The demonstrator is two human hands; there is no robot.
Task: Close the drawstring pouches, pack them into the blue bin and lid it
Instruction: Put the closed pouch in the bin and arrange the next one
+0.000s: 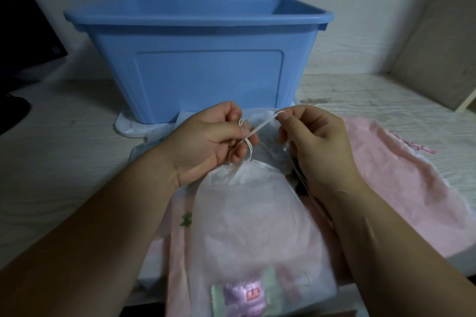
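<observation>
A translucent white drawstring pouch (247, 224) lies in front of me with its mouth gathered and a pink item showing through near the bottom. My left hand (206, 141) pinches the looped white cord (257, 127) at the pouch neck. My right hand (316, 144) pinches the other end of the same cord, which is stretched between the two hands. The open blue bin (201, 72) stands just behind the hands. A white lid (126, 127) lies flat under the bin's front edge. Pink pouches (401, 188) lie under and to the right of the white one.
A dark monitor (23, 28) stands at the far left. A beige board (443, 41) leans against the wall at the right. The pale wood-grain table (64, 162) extends to the left of my arms. More white fabric is bunched between bin and pouch.
</observation>
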